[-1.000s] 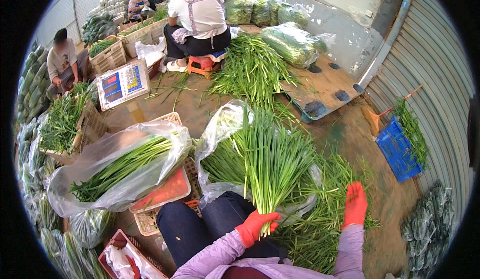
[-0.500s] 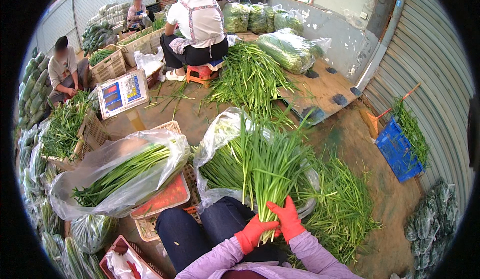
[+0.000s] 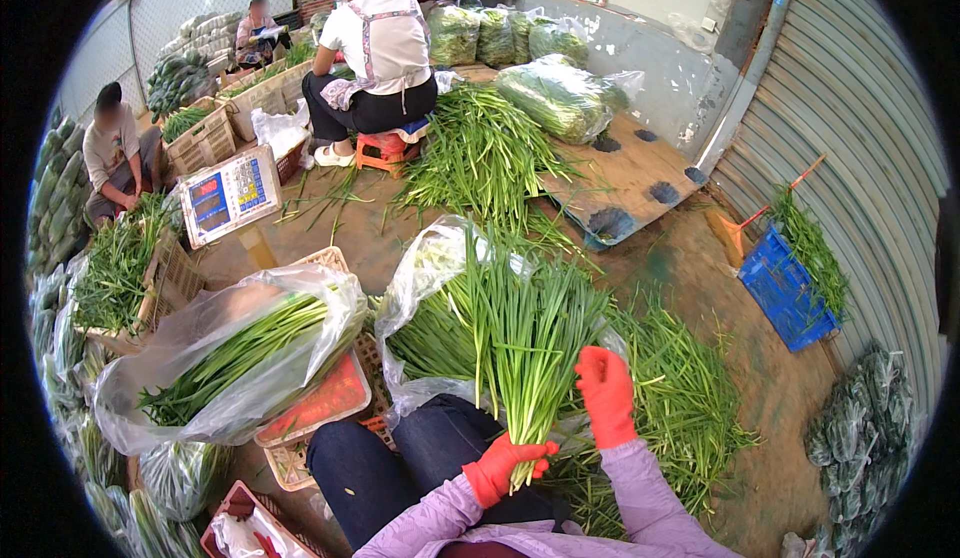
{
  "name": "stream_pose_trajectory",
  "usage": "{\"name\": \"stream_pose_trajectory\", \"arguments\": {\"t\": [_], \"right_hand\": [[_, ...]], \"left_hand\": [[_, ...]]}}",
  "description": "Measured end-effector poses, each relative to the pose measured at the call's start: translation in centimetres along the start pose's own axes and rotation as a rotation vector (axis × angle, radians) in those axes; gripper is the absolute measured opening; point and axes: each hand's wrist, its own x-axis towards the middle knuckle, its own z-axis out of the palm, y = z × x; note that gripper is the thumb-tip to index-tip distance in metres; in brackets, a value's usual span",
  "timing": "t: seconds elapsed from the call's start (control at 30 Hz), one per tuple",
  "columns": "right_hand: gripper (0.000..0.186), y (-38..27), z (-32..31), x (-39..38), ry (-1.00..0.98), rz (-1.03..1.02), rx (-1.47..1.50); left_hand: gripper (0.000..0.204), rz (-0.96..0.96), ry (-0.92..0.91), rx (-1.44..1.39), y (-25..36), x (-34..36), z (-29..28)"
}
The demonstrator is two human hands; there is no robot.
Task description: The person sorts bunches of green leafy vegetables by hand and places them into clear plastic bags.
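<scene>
My left hand [image 3: 503,466], in a red glove, is closed round the pale lower stems of a bunch of green garlic chives [image 3: 535,343]. The leaves point away from me, over an open clear plastic bag [image 3: 415,303] that holds more chives. Just right of the bunch, my right hand [image 3: 606,398], also red-gloved, is raised with its fingers curled inward. Whether anything is inside those fingers is hidden. A loose heap of chives [image 3: 690,408] lies on the floor to the right of my knees.
Left of my knees, another clear bag of chives [image 3: 240,358] lies over crates. Beyond it stands a scale display [image 3: 230,196]. A blue crate [image 3: 790,293] with greens is by the shutter. Ahead, a seated person [image 3: 380,48] sits beside a large chive pile [image 3: 480,148].
My right hand has let go of the stems and moved up and to the right. My left hand still grips the bunch. The whole view has shifted slightly.
</scene>
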Motion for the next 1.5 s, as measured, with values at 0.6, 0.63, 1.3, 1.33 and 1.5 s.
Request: {"name": "stream_pose_trajectory", "arguments": {"t": [0.6, 0.63, 1.3, 1.33, 1.5], "right_hand": [[0.053, 2.2, 2.7, 0.8, -0.059, 0.243, 0.223], [0.057, 3.8, 3.0, 1.9, -0.029, 0.06, -0.061], [0.02, -1.4, 4.5, -8.8, -0.615, 0.315, 0.216], [0.02, -2.0, 3.6, -9.1, -0.619, 0.323, 0.214], [0.019, -2.0, -3.8, -6.8, -0.74, 0.087, -0.11]], "left_hand": [[0.042, 0.108, 0.139, 0.136, -0.2, -0.2, 1.3], [0.042, 0.108, 0.133, 0.141, -0.2, -0.1, 1.6], [0.043, 0.607, 0.3, 0.715, -2.8, 1.7, -2.0], [0.044, 0.622, 0.287, 0.747, -3.0, 1.8, -2.9], [0.025, 0.276, 0.07, 0.074, -1.1, 0.3, 0.7]]}}
